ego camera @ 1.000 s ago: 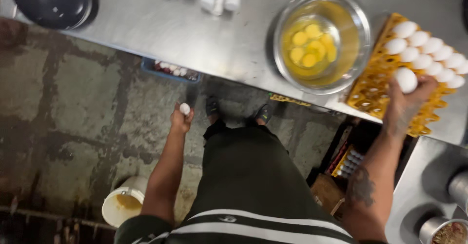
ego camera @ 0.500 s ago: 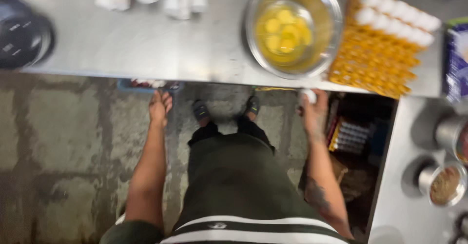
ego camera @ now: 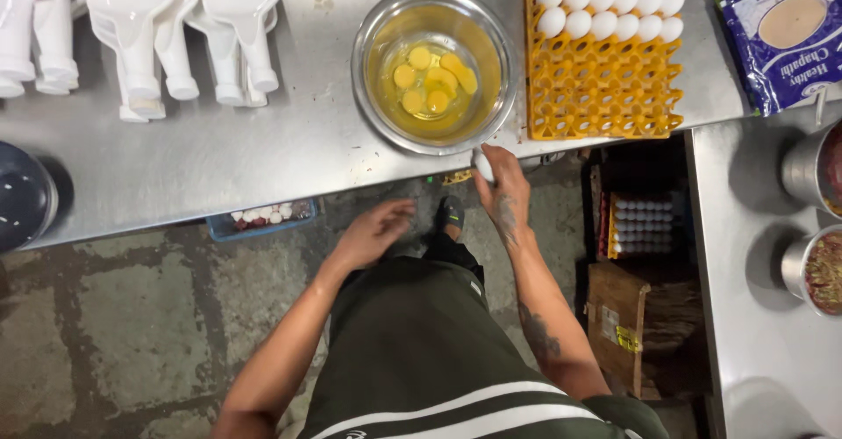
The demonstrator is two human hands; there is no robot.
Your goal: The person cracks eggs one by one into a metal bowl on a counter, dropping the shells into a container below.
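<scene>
Your right hand (ego camera: 502, 189) grips a white egg (ego camera: 483, 165) between thumb and fingers, holding it at the near edge of the steel counter (ego camera: 263, 154), right beside the rim of the steel bowl (ego camera: 434, 69). The egg sits at the top of your fist, pointing toward the bowl, and it appears to touch or nearly touch the counter's edge; you cannot tell from here whether it actually meets the metal. Inside the bowl lie several yolks in clear egg white.

Your left hand (ego camera: 373, 233) hangs lower, below the counter edge and over the stone floor, fingers loosely spread and holding nothing. It is well apart from the egg.

To the right of the bowl, just beside it, sits a yellow egg tray (ego camera: 605, 88) with two rows of white eggs left along its far side. A blue packet (ego camera: 785, 31) lies further right. White plastic bottles (ego camera: 149, 27) lie on their sides at the far left of the counter. Under the counter, a second tray of eggs (ego camera: 640, 226) rests on a low shelf.
</scene>
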